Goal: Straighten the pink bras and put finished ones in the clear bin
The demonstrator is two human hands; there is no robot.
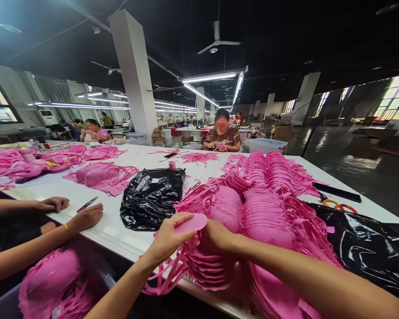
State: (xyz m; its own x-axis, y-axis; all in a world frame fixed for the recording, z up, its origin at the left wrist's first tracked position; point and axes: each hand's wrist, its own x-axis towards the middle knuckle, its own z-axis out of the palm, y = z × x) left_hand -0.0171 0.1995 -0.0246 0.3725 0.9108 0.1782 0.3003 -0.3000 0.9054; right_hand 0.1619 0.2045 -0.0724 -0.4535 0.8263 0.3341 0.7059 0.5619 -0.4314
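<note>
Between the thumb and fingers of my left hand (171, 235) is a flat, oval pink pad (193, 223), held at the near side of a large pile. My right hand (219, 235) reaches in beside the pad against the nested pink bras (269, 217); its fingers are hidden there. Those bras stand in two packed rows of cups, with straps spilling over both sides and some hanging past the table edge. Left of my hands lies a shiny black plastic bag (153, 199).
At left, a co-worker's hands rest by small snips (87, 204) on the white table (119, 235). More bras (101, 175) lie behind. At right are orange-and-red-handled scissors (339, 206) and another black bag (369, 248). A person (222, 133) sits opposite.
</note>
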